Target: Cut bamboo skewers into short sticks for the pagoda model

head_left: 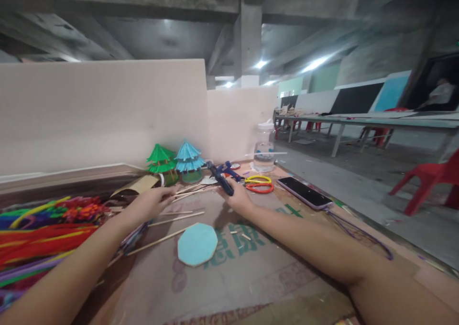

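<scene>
My left hand [152, 201] pinches thin wooden sticks [186, 191] that point to the right, above the cardboard-covered table [251, 277]. My right hand [237, 198] is wrapped round the dark handle of a blue glue gun [223, 176] whose nose points left toward the stick ends. A light blue octagonal card piece [197, 243] lies flat between my forearms. More loose sticks [168, 229] lie beside it. Behind the hands stand a green paper pagoda [161, 162] and a blue paper pagoda [189, 161].
A heap of coloured pipe cleaners [43, 234] fills the left side. Yellow and orange rings [258, 184], a phone [304, 192] with a purple cord and a water bottle [264, 148] lie right of the hands. White partition boards rise behind. Red chairs [426, 181] and long tables stand at right.
</scene>
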### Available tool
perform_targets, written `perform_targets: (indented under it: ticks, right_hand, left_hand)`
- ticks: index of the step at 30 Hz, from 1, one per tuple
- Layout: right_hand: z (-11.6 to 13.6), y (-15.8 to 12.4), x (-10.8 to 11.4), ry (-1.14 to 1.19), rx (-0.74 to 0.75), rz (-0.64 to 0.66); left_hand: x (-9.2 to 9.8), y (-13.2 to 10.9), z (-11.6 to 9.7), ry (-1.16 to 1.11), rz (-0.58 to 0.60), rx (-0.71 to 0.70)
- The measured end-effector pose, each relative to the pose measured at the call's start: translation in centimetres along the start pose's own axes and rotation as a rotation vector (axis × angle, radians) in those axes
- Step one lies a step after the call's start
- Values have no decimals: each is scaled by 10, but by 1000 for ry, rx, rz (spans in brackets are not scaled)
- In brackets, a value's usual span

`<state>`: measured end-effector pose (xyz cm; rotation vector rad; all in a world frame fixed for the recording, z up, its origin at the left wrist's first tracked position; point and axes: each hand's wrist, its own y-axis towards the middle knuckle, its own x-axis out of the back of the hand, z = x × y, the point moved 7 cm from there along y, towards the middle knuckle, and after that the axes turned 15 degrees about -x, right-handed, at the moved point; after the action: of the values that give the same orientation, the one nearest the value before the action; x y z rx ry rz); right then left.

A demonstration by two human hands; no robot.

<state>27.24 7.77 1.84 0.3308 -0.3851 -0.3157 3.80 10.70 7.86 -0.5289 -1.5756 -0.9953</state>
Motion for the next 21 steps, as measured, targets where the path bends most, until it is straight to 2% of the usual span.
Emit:
perform_targets:
  ticks: [3,9,15,18,21]
  right_hand:
    - [-6,3,1,14,-20,-14]
    - [-17,9,3,20,-88,-45]
    - [-23,10,4,-11,-140,-43]
    - [-23,10,4,-25,-143,-37]
    - [-22,9,3,-28,-131,-29]
  left_hand:
    - [-18,-1,7,0,60,7]
    - [-35,-4,30,73,81,89]
    - [-65,-9,44,111,173,143]
    - [-68,-10,44,102,182,171]
    - [-58,-10,43,86,151,228]
